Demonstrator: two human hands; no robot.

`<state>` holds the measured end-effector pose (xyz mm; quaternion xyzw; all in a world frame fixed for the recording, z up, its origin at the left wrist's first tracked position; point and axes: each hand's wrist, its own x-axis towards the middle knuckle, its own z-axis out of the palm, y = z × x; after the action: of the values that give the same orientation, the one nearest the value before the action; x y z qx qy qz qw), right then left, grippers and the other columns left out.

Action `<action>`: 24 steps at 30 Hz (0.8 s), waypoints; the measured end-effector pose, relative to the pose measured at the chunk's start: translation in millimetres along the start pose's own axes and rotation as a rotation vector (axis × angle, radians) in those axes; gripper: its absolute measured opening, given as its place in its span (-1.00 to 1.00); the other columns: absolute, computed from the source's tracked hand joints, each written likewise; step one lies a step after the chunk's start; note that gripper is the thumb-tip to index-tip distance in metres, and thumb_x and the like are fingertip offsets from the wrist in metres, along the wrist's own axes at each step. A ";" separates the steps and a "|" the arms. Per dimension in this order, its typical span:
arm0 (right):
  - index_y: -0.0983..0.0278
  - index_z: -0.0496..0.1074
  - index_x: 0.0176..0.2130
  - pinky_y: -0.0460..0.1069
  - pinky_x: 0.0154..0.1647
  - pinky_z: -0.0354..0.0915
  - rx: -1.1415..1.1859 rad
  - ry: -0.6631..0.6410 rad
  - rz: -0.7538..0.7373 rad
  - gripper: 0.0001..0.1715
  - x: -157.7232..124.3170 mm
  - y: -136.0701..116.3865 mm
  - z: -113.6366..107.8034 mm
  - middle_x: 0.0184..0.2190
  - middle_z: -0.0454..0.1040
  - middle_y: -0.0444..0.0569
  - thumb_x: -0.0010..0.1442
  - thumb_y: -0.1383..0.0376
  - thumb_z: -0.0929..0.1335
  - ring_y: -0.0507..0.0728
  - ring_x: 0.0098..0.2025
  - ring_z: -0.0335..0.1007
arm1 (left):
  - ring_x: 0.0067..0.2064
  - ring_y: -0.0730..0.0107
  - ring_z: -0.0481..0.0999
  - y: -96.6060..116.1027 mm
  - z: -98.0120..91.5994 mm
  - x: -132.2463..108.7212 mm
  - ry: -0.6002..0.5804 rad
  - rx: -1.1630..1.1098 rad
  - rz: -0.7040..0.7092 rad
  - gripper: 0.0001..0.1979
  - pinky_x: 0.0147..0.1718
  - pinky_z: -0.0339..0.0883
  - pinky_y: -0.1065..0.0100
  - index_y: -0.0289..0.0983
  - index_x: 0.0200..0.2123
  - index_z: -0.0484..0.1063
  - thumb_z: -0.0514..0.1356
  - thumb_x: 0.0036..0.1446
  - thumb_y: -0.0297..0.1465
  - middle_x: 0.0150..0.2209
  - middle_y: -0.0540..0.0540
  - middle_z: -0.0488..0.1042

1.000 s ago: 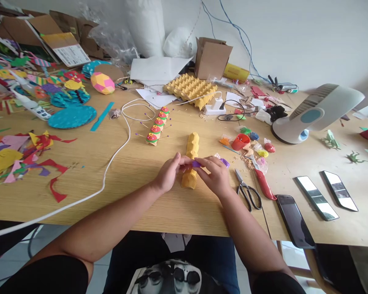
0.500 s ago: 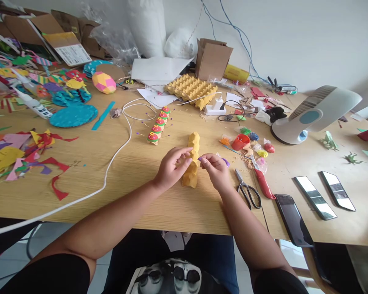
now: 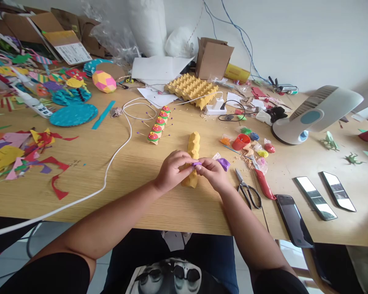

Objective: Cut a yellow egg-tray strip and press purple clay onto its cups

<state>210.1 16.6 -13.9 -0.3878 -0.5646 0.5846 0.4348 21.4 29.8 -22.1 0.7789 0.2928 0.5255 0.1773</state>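
Observation:
A small piece of purple clay (image 3: pixel 196 163) is pinched between the fingertips of my left hand (image 3: pixel 172 171) and my right hand (image 3: pixel 214 173). Both hands are closed on it, above a yellow egg-carton strip (image 3: pixel 194 143) that lies lengthwise on the table and is partly covered by my fingers. Right beside my right hand rests a larger purple clay lump (image 3: pixel 223 163) with a clear wrapper. Farther back and left stands a painted egg-carton caterpillar (image 3: pixel 157 128), red and green, with thin pin-like legs sticking out.
Scissors (image 3: pixel 248 190), a red-handled knife (image 3: pixel 264 183) and a phone (image 3: pixel 293 220) lie to my right. Beyond them are a red cup (image 3: pixel 241 141), bagged clay lumps and a white fan (image 3: pixel 313 116). A white cable (image 3: pixel 110 165) crosses the left side near paper scraps (image 3: pixel 9 157).
My hands have come together, and both now pinch the purple clay that was at my right fingertips. The larger purple lump beside my right hand shows more fully.

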 end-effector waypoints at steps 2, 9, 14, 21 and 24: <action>0.26 0.50 -0.34 -0.08 -0.38 0.24 0.021 0.028 0.016 -0.58 0.6 0.8 -0.1 -0.50 0.40 -0.16 0.08 -0.03 0.52 0.00 -0.45 0.24 | -0.17 0.31 0.52 -0.3 0.8 -0.5 -0.037 0.021 -0.001 -0.82 -0.15 0.43 0.24 -0.19 -0.09 0.56 0.28 0.23 -0.44 -0.23 -0.10 0.56; 0.27 0.44 -0.44 -0.07 -0.42 0.15 -0.190 0.057 -0.065 -0.53 0.2 -2.3 -1.7 -0.54 0.35 -0.15 0.12 -0.07 0.49 0.01 -0.47 0.20 | -0.15 0.30 0.55 0.9 2.2 -0.9 -0.049 0.068 0.045 -0.74 -0.12 0.44 0.23 -0.22 0.00 0.52 0.28 0.23 -0.44 -0.18 -0.12 0.59; 0.27 0.34 -0.57 -0.05 -0.49 0.06 -0.371 0.041 -0.123 -0.36 -1.1 -7.8 -1.2 -0.62 0.23 -0.15 0.24 -0.17 0.34 0.00 -0.53 0.11 | -0.25 0.36 0.52 0.7 0.8 0.5 -0.017 0.070 0.045 -0.89 -0.21 0.42 0.29 -0.24 -0.17 0.58 0.30 0.22 -0.41 -0.30 -0.08 0.58; 0.27 0.46 -0.40 -0.06 -0.38 0.24 -0.242 -0.019 -0.061 -0.49 1.2 0.1 -2.0 -0.50 0.41 -0.11 0.17 -0.12 0.43 0.04 -0.43 0.29 | -0.26 0.35 0.50 0.9 -0.3 1.0 -0.021 0.059 0.038 -0.92 -0.23 0.42 0.28 -0.22 -0.20 0.57 0.29 0.22 -0.43 -0.32 -0.06 0.54; 0.25 0.47 -0.34 -0.06 -0.35 0.28 -0.149 0.024 -0.058 -0.55 1.9 3.6 -3.0 -0.47 0.44 -0.11 0.14 -0.08 0.47 0.04 -0.41 0.33 | -0.14 0.30 0.53 1.7 1.6 0.2 -0.036 0.042 -0.011 -0.78 -0.13 0.44 0.24 -0.20 -0.05 0.53 0.26 0.23 -0.47 -0.19 -0.11 0.56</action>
<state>212.1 19.4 -17.7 -0.4094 -0.6122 0.5235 0.4284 23.4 28.7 -21.6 0.7901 0.3047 0.5042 0.1691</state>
